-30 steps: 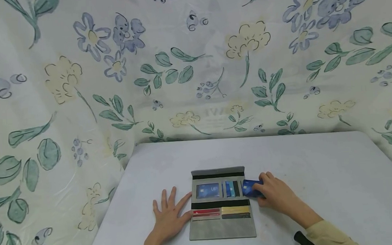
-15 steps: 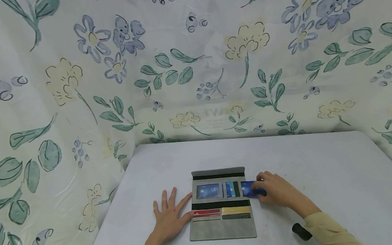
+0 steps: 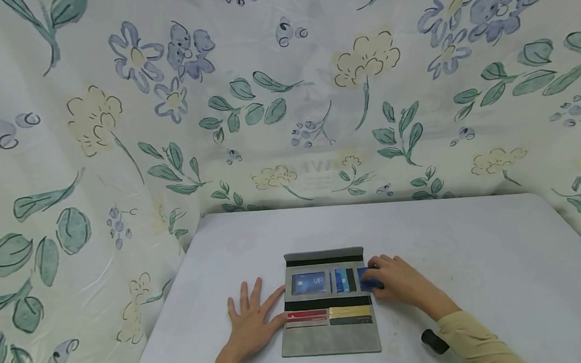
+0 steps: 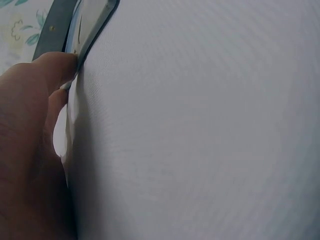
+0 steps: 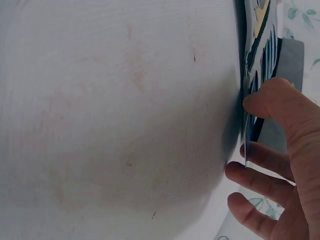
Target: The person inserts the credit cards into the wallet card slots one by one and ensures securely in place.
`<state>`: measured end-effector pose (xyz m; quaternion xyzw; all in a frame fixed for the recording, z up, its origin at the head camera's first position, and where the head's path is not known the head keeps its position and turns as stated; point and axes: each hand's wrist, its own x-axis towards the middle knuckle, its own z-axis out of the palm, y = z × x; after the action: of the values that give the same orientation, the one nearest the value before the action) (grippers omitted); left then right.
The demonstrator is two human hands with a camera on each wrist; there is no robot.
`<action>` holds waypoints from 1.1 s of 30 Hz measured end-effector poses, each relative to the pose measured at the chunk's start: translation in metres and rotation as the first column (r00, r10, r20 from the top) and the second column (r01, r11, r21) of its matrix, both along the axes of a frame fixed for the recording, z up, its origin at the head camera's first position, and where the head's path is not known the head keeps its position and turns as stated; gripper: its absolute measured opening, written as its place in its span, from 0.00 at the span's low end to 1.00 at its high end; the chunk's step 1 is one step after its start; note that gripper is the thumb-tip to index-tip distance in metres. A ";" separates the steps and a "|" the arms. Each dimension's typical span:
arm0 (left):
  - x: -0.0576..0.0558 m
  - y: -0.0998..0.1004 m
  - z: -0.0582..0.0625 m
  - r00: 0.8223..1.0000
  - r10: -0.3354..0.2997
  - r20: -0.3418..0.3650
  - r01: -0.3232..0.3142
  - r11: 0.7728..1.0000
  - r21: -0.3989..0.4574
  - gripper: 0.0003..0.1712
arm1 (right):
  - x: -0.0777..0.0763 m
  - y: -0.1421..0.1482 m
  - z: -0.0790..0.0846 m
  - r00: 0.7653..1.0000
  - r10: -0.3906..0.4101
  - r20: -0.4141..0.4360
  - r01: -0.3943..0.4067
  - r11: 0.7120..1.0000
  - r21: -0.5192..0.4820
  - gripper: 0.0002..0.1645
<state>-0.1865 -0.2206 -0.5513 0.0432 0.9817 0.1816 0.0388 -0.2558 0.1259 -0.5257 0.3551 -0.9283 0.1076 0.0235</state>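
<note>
A grey wallet [image 3: 331, 341] lies unfolded on the white table, with cards in its slots. My right hand [image 3: 401, 281] pinches a blue card [image 3: 366, 279] at the wallet's right edge. The card's left part is in the rightmost upper slot, and my fingers cover its right end. In the right wrist view the thumb [image 5: 272, 97] and fingers hold the card, seen edge-on. My left hand [image 3: 251, 324] lies on the table with fingers spread, its thumb and index tip touching the wallet's left edge. The left wrist view shows its thumb [image 4: 57, 67] against that edge.
Inside the wallet are a blue VIP card [image 3: 309, 283] in a window, red cards [image 3: 306, 314] and a gold card [image 3: 349, 311]. A small black object [image 3: 434, 341] sits by the right sleeve. Floral cloth [image 3: 315, 102] hangs behind the white table [image 3: 244, 234].
My right hand has moved left toward the wallet, pushing the blue card deeper into the right slot, so less of it sticks out. The left hand and wallet stay put.
</note>
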 end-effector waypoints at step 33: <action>0.001 0.001 -0.001 1.000 0.003 -0.018 -0.003 1.000 0.021 0.34 | -0.005 -0.002 0.003 0.984 -0.161 0.080 0.153 0.983 0.096 0.29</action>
<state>-0.1859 -0.2197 -0.5519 0.0437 0.9801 0.1914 0.0292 -0.2609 0.1243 -0.5226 0.2762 -0.9575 0.0791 -0.0247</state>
